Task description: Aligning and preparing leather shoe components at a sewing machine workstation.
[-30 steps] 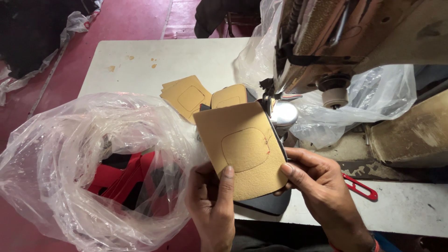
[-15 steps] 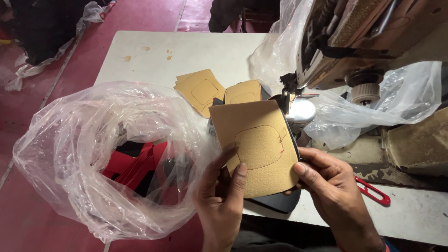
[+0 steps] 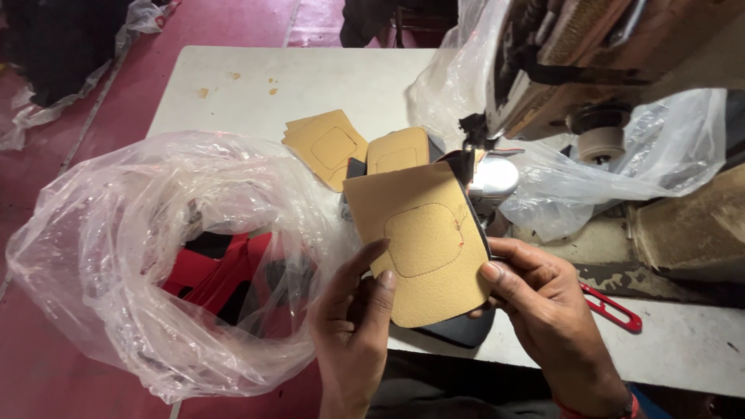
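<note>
both hands grasp tan leather piece with stitched rounded-square outline, held tilted above table edge. left hand pinches lower left edge, thumb on face; right hand clamps lower right edge, thumb on top. dark layer shows beneath piece. just beyond grip: sewing machine head, more tan pieces flat on table. left of grip: clear plastic bag with red and black parts. right of grip: red snips.
</note>
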